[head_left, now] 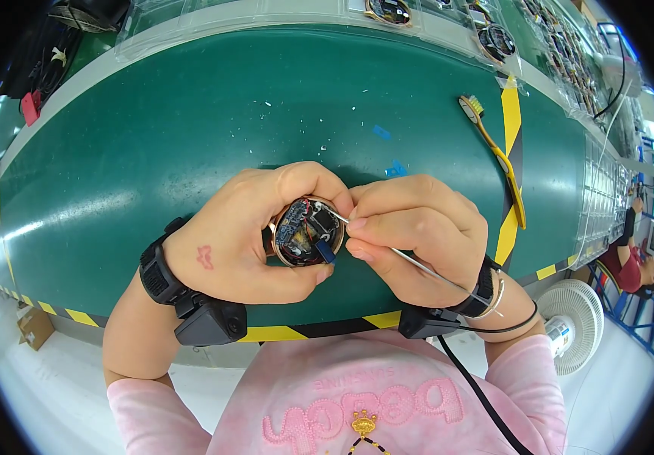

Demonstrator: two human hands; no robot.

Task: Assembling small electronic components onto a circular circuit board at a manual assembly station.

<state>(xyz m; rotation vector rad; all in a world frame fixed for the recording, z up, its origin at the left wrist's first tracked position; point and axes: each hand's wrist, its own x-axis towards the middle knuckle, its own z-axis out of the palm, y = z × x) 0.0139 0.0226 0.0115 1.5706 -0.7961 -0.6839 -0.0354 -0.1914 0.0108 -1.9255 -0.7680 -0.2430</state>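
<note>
My left hand [244,235] is closed round an opened round watch case [308,232] with a gold-coloured rim. Its inside faces up, showing a dark circuit board, small parts and a blue tab [325,251] at the lower right edge. In a pinch, my right hand [422,235] grips a slim silver metal tool [418,263], rod-like, whose exact kind I cannot make out. The tool's tip reaches over the upper right of the watch's inside, close to a dark square part. My two hands meet near the case's upper right rim.
A yellow toothbrush [498,158] lies on the green mat [190,136] beside a yellow-black tape strip. Blue scraps [396,168] and white crumbs dot the mat. Clear trays with more opened watches [497,42] line the far edge. A white fan [569,326] stands right; another person sits beyond.
</note>
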